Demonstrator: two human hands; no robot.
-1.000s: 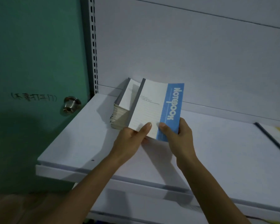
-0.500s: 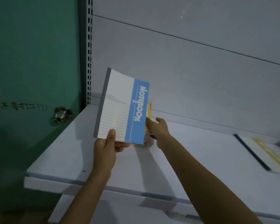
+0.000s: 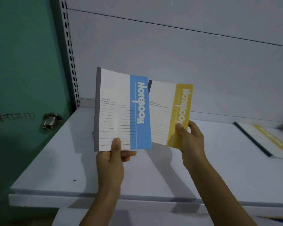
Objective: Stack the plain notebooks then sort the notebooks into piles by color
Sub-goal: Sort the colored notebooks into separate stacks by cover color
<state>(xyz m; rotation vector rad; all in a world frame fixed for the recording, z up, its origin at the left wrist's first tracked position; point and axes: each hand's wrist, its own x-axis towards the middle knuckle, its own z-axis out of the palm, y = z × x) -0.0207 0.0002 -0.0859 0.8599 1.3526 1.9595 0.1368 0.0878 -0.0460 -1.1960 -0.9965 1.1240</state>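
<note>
Above the white shelf, the left hand pinches the blue notebook upright by its bottom edge; just right, overlapped by it, the right hand grips the yellow notebook.

A single head-worn camera stands at the near edge of the shelf, facing forward and slightly down. The left hand and right hand are close before it, the back panel far, the green door left.

— Where are they?
— The blue-banded notebook is held upright, its edge overlapping the yellow-banded notebook.
— Another?
— A second yellow notebook is laid flat, far right.
</note>
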